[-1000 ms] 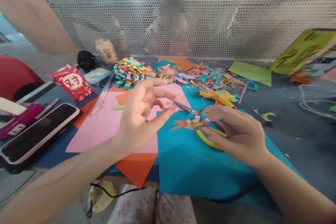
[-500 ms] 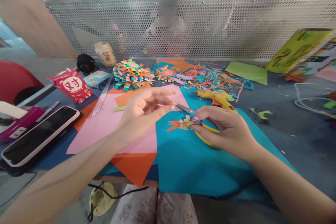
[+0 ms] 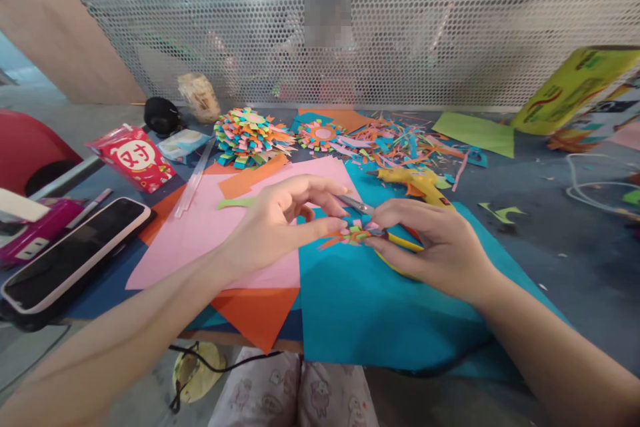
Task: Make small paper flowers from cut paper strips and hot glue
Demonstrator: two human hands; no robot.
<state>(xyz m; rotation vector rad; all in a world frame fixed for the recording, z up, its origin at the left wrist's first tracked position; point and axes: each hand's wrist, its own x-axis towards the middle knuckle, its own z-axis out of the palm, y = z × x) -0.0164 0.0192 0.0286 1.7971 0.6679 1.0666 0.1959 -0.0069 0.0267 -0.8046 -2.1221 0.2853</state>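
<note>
A small fringed paper flower (image 3: pixel 356 233), with orange, green, pink and blue strips, is held up between my hands. My right hand (image 3: pixel 435 243) pinches its right side between thumb and fingers. At the orange left end, the thumb and fingertips of my left hand (image 3: pixel 290 220) close in on the strips; its other fingers are curled. Just behind the flower are scissors (image 3: pixel 356 205) with yellow handles, partly covered by my right hand. Beneath lie a blue paper sheet (image 3: pixel 370 307) and a pink paper sheet (image 3: pixel 200 240).
A yellow glue gun (image 3: pixel 413 181) lies behind my right hand. Farther back are a large fringed paper ball (image 3: pixel 250 137), a flat fringed flower (image 3: pixel 320 136) and a heap of paper strips (image 3: pixel 400 143). A phone (image 3: pixel 75 257) and a red packet (image 3: pixel 133 157) are at left.
My left hand has moved right and slightly down, bringing its thumb and fingertips onto the flower's orange end. My right hand keeps hold of the flower in nearly the same place.
</note>
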